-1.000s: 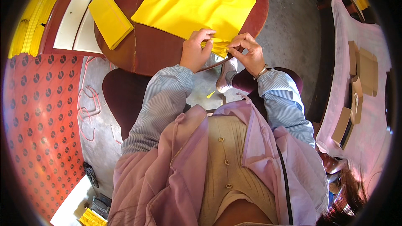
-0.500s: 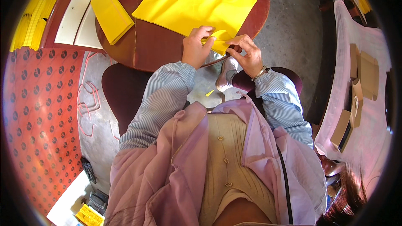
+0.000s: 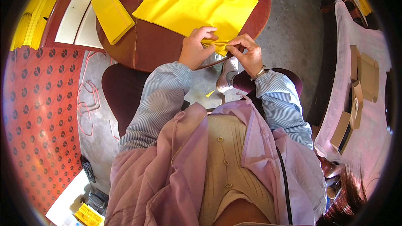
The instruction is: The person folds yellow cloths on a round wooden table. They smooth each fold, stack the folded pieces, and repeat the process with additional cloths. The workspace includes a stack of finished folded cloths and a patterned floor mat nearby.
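Note:
A large yellow sheet (image 3: 197, 4) lies spread on a round dark-red wooden table (image 3: 155, 46). Its near corner is folded over at the table's front edge. My left hand (image 3: 196, 49) pinches that folded corner from the left, fingers curled over the fold. Just to the right, my right hand (image 3: 247, 52), with a bracelet at the wrist, grips the same corner. The two hands almost touch. Both forearms wear blue striped sleeves.
A folded yellow stack (image 3: 112, 14) sits at the table's left side. A red patterned mat (image 3: 37, 113) covers the floor on the left. A pink-covered surface (image 3: 368, 100) with brown cardboard pieces (image 3: 363, 75) stands at the right. A small yellow scrap (image 3: 210, 94) lies on the concrete floor.
Both hands have shifted slightly up and inward on the sheet's near corner, tightening the fold. The sheet itself stays in place.

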